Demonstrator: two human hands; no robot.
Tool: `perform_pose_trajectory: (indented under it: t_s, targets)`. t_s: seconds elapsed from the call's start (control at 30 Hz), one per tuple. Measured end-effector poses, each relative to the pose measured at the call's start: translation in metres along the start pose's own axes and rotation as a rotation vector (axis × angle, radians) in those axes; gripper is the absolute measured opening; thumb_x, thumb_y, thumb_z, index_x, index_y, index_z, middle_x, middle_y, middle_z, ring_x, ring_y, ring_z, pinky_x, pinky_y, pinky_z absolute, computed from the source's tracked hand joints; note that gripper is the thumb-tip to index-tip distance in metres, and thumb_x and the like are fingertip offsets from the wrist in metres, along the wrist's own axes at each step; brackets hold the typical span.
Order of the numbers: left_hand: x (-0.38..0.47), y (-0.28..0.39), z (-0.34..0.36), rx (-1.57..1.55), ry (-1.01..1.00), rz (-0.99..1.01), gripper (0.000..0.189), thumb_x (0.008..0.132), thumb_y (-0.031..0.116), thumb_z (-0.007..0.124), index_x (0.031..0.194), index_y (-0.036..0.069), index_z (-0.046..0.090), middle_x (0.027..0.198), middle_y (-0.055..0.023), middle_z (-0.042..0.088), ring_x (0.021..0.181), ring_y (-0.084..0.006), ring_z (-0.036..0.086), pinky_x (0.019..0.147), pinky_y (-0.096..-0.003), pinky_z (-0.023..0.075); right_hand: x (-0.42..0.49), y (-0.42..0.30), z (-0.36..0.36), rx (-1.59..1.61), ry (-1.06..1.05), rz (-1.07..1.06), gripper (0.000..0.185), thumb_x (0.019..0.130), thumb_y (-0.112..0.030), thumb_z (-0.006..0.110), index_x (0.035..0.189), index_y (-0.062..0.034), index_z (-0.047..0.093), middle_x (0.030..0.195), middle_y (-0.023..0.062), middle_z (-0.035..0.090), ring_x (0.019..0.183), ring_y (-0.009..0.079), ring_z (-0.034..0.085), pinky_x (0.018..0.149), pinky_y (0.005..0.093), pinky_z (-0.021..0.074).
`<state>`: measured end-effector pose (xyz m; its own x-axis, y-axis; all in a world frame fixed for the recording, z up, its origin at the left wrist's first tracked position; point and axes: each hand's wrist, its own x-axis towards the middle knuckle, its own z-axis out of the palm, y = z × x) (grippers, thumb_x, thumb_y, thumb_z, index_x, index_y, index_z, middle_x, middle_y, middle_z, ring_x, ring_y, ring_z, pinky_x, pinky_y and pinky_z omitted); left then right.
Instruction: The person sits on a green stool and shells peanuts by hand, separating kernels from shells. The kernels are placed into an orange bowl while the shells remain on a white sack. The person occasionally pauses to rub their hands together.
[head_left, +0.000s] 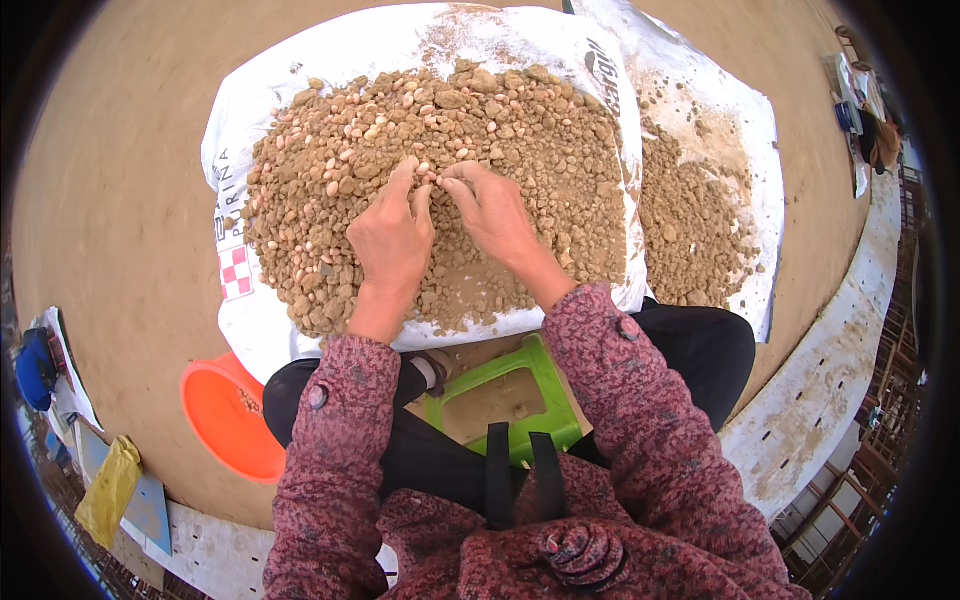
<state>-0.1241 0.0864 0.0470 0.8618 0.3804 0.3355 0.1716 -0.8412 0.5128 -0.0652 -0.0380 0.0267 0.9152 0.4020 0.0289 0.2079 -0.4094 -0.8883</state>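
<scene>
Pinkish peanut kernels (346, 154) lie mixed through a heap of brown soil clods (555, 150) on a white woven sack (337, 45). My left hand (394, 236) is over the middle of the heap, thumb and index finger apart beside a few kernels. Just to its right, my right hand (491, 214) has thumb and index fingertips drawn together at a small pale kernel (440, 181). The fingertips of both hands nearly meet. My curled lower fingers are hidden from above.
An orange plastic basin (225, 427) with some kernels inside stands at lower left. A second sack (757, 150) with finer soil lies to the right. A green plastic stool (536, 367) is between my legs. Pale perforated boards (817, 405) edge the earth floor; a yellow bag (111, 487) lies left.
</scene>
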Motion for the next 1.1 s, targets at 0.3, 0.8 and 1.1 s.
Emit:
perform_pose_trajectory:
  t_s: [0.3, 0.8, 1.1]
  targets:
    - [0.016, -0.008, 0.014, 0.102, -0.014, 0.105, 0.016, 0.085, 0.018, 0.067, 0.099, 0.011, 0.07, 0.074, -0.0079, 0.067, 0.056, -0.0235, 0.062, 0.051, -0.0343, 0.0479, 0.015, 0.008, 0.009, -0.474, -0.064, -0.078, 0.019, 0.088, -0.022, 0.065, 0.094, -0.0051, 0.06, 0.067, 0.0149, 0.062, 0.061, 0.0309, 0.062, 0.057, 0.0418, 0.0491]
    - [0.031, -0.015, -0.032, -0.608, -0.246, -0.489, 0.019, 0.088, 0.022, 0.066, 0.086, 0.002, 0.066, 0.061, -0.0036, 0.056, 0.048, -0.0146, 0.05, 0.047, -0.0302, 0.0395, 0.013, 0.005, 0.012, -0.14, -0.018, 0.063, 0.013, 0.088, -0.017, 0.065, 0.094, -0.0056, 0.065, 0.06, 0.0065, 0.062, 0.056, 0.0156, 0.061, 0.053, 0.0318, 0.0494]
    - [0.014, -0.012, -0.01, 0.104, -0.17, -0.018, 0.015, 0.08, 0.024, 0.073, 0.088, 0.012, 0.071, 0.073, -0.0095, 0.067, 0.064, -0.0281, 0.065, 0.057, -0.0375, 0.0493, 0.024, 0.013, 0.008, -0.401, -0.027, -0.099, 0.014, 0.085, -0.02, 0.068, 0.095, -0.0097, 0.066, 0.06, 0.0133, 0.059, 0.054, 0.0258, 0.06, 0.053, 0.0352, 0.0488]
